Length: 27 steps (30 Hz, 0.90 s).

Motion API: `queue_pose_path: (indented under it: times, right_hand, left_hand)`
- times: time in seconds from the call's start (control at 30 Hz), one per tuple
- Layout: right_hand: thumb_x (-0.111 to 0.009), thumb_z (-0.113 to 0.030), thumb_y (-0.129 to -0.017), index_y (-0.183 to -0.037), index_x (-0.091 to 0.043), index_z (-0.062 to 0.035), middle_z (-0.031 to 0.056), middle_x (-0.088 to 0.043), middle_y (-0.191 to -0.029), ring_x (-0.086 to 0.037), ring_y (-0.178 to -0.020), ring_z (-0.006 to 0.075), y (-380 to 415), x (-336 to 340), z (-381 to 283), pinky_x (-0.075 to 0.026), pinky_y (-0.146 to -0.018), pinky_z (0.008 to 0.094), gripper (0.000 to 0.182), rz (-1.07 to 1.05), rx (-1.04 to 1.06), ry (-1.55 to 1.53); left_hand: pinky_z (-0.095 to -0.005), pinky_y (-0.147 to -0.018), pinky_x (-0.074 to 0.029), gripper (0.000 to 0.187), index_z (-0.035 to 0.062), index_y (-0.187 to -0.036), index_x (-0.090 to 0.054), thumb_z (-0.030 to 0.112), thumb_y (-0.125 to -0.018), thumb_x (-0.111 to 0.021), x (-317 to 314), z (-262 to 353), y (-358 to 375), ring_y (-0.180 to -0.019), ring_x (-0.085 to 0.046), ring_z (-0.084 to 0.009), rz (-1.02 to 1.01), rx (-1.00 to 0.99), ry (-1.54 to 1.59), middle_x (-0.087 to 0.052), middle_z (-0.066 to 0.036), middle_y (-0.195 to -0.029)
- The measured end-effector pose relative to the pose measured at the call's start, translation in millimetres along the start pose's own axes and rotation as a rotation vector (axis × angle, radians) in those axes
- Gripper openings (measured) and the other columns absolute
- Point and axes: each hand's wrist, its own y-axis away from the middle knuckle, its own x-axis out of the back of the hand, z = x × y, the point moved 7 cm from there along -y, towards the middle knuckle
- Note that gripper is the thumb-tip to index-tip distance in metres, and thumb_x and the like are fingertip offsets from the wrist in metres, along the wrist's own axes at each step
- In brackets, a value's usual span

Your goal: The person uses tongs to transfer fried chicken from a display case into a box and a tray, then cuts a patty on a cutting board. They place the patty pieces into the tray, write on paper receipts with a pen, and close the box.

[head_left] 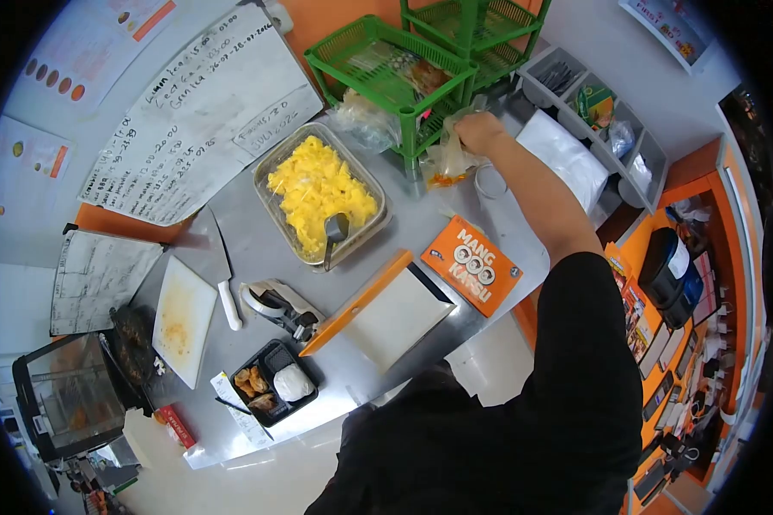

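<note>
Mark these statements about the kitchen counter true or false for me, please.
1. The right hand is at a clear plastic bag near the green rack. True.
2. The knife lies on top of the white cutting board. False: it lies beside it.
3. A dark utensil rests in the container of yellow food. True.
4. The black tray holds only a white mound. False: browned pieces sit there too.
</note>
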Motion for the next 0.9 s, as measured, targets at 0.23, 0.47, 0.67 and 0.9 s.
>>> queue_pose_path:
  times: [0.23,0.47,0.67,0.9]
  right_hand:
    - [-0.066,-0.019,-0.077,-0.081,-0.075,-0.0102,0.0108,-0.075,-0.089,-0.072,-0.088,0.0284,2,-7,-4,-0.057,-0.077,0.0415,0.014,0.107,0.155,0.012]
    - [-0.069,-0.022,-0.073,-0.076,-0.074,-0.0115,0.0108,-0.073,-0.085,-0.071,-0.083,0.0295,10,-6,-4,-0.056,-0.073,0.0436,0.012,0.100,0.118,-0.066]
    - [-0.068,-0.022,-0.073,-0.077,-0.073,-0.0102,0.0113,-0.072,-0.080,-0.071,-0.081,0.0310,13,0,4,-0.056,-0.070,0.0436,0.014,0.237,0.137,-0.127]
    - [-0.071,-0.013,-0.071,-0.085,-0.072,-0.0004,0.0167,-0.070,-0.082,-0.068,-0.077,0.0334,27,106,53,-0.054,-0.072,0.0407,0.019,0.105,0.255,-0.433]
  left_hand:
    - [-0.0500,-0.092,-0.051,0.037,0.0187,-0.123,-0.058,0.036,-0.091,-0.056,2,-3,5,-0.112,-0.063,-0.0319,0.015,-0.002,-0.041,-0.065,-0.007,-0.118]
    - [-0.0499,-0.092,-0.051,0.036,0.0183,-0.122,-0.059,0.036,-0.091,-0.057,-4,-3,3,-0.112,-0.063,-0.0321,0.030,0.001,-0.053,-0.066,-0.008,-0.118]
    - [-0.0497,-0.092,-0.051,0.035,0.0180,-0.121,-0.060,0.036,-0.091,-0.057,-3,-4,4,-0.112,-0.063,-0.0322,0.041,-0.013,-0.060,-0.066,-0.008,-0.118]
    - [-0.0495,-0.092,-0.051,0.034,0.0177,-0.120,-0.061,0.036,-0.091,-0.057,-3,-9,13,-0.112,-0.064,-0.0324,0.058,-0.042,-0.076,-0.067,-0.009,-0.118]
